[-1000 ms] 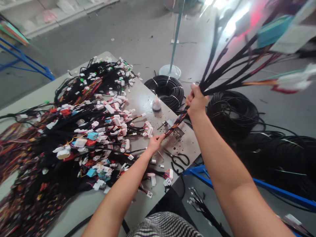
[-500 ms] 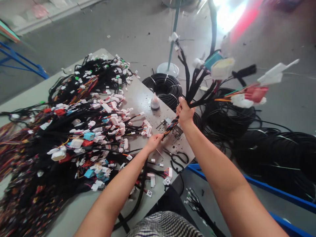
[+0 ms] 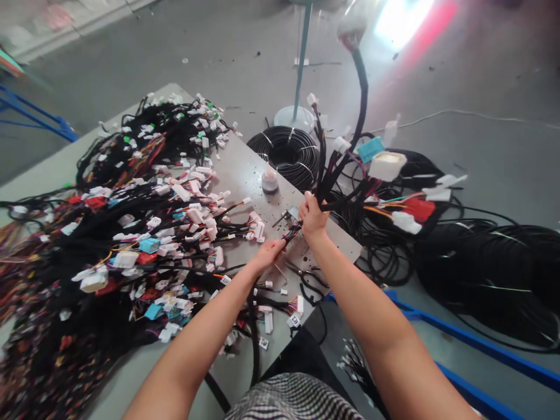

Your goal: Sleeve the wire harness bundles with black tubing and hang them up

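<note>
My right hand (image 3: 314, 216) is closed round a wire harness (image 3: 326, 185), just where its black-sleeved branches fan out. White, blue and red connectors (image 3: 387, 165) hang from the branch ends, beyond the table edge. My left hand (image 3: 269, 255) grips the same harness lower down, and bare coloured wires show between the two hands. A small metal fixture (image 3: 292, 213) on the table is partly hidden behind the right hand. Black-handled scissors (image 3: 312, 283) lie below the hands, partly covered by my right forearm.
Piled harnesses (image 3: 144, 233) with many connectors cover the left of the table (image 3: 245, 169). A small bottle (image 3: 270, 179) of dark liquid stands near the far edge. Coils of black tubing (image 3: 286, 154) lie on the floor, more (image 3: 490, 274) at right above a blue frame (image 3: 459, 332).
My right hand has come down and left, nearer my left hand, with the harness still in it. The connector ends have swung lower, and a long sleeved branch now stands up behind them.
</note>
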`<state>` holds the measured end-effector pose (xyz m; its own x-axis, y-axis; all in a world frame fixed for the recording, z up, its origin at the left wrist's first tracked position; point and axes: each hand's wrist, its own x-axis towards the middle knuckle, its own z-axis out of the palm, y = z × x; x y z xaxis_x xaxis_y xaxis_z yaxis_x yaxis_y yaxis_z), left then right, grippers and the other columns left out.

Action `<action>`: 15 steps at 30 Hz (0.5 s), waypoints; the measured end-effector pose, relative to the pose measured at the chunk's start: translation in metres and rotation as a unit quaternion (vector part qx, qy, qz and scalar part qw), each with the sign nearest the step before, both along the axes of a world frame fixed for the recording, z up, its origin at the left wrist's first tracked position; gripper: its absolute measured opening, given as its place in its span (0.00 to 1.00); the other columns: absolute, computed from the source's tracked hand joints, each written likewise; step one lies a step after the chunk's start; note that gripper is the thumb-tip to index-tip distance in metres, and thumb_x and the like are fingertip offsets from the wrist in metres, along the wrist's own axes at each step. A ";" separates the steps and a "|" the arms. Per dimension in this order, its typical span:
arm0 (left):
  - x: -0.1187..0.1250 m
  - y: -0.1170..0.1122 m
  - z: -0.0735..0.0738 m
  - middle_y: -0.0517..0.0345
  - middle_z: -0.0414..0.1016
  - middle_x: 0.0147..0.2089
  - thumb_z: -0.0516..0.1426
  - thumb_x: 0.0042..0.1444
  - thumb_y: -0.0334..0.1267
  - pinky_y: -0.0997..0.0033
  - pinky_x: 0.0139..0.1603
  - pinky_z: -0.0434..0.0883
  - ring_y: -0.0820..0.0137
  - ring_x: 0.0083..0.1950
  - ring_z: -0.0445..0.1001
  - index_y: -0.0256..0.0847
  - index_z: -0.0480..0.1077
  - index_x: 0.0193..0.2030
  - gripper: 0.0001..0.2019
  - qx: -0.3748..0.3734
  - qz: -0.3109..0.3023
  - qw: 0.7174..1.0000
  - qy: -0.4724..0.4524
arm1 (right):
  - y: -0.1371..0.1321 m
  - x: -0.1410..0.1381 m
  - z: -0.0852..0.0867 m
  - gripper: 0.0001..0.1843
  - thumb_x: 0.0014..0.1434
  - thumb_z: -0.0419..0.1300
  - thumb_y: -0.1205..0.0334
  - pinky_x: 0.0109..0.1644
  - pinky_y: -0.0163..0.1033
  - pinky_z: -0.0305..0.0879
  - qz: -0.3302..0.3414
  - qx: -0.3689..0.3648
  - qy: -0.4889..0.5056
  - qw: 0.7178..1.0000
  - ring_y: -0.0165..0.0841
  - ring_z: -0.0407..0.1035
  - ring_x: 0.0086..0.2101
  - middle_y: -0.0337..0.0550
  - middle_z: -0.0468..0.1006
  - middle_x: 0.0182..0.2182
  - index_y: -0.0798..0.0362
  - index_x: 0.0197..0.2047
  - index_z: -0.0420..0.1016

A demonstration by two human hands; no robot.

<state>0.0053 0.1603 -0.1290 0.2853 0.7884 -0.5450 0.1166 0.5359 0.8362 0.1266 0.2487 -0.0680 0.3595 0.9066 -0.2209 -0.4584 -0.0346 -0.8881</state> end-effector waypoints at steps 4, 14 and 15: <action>0.014 0.018 0.010 0.60 0.65 0.23 0.48 0.50 0.73 0.74 0.19 0.49 0.77 0.19 0.55 0.37 0.69 0.35 0.35 -0.017 0.000 0.999 -0.043 | -0.004 0.002 -0.005 0.26 0.48 0.63 0.43 0.14 0.31 0.44 -0.015 0.007 -0.005 1.000 0.22 0.46 0.13 0.27 0.51 0.13 0.50 0.22 0.51; 0.004 0.004 -0.013 0.63 0.54 0.17 0.48 0.50 0.74 0.70 0.21 0.47 0.76 0.19 0.51 0.40 0.63 0.24 0.33 0.027 0.034 0.999 0.027 | -0.005 -0.001 0.000 0.21 0.50 0.60 0.43 0.21 0.31 0.55 -0.029 -0.011 -0.025 0.999 0.24 0.55 0.17 0.28 0.57 0.16 0.50 0.27 0.56; 0.005 0.006 -0.012 0.63 0.56 0.17 0.48 0.50 0.73 0.71 0.21 0.48 0.76 0.19 0.52 0.40 0.65 0.25 0.33 0.015 0.031 0.999 0.026 | -0.004 -0.002 -0.003 0.21 0.53 0.58 0.42 0.21 0.31 0.55 -0.040 -0.018 -0.046 0.998 0.25 0.54 0.17 0.28 0.56 0.16 0.50 0.26 0.55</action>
<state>0.0099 0.1659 -0.1414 0.2079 0.8199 -0.5334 0.1286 0.5176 0.8459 0.1244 0.2448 -0.0710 0.4511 0.8661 -0.2155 -0.3770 -0.0339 -0.9256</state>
